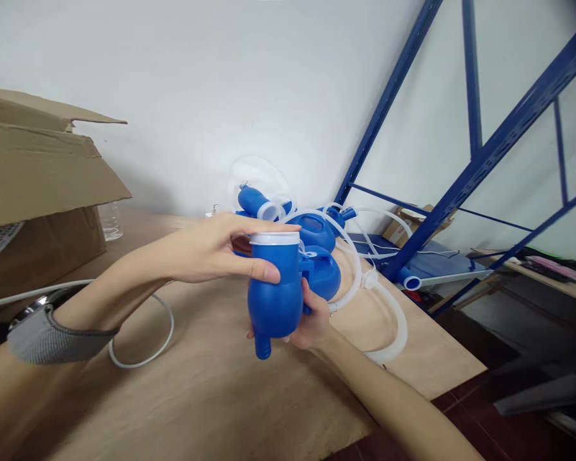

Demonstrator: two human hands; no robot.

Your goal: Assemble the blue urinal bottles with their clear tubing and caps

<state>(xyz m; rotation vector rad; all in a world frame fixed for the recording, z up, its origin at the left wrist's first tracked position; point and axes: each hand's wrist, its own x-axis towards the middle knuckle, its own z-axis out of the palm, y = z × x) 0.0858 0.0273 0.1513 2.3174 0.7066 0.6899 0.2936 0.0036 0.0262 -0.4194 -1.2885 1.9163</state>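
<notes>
A blue plastic vessel (275, 301) with a white lid (274, 239) and a short ribbed spout at its bottom is held upright above the table. My left hand (221, 250) grips its upper part, thumb on the front and fingers over the lid. From below and behind, my right hand (312, 320) supports the lower body; some of its fingers are hidden. Just behind stand more blue containers (314, 232) with handles, and a translucent hose (398, 320) curves down to their right.
An open cardboard box (43, 173) stands at the left, with a clear plastic bottle (111, 222) beside it. A white cable (170, 333) loops on the wooden table (196, 397). Blue metal shelving (441, 205) rises at the right, past the table edge.
</notes>
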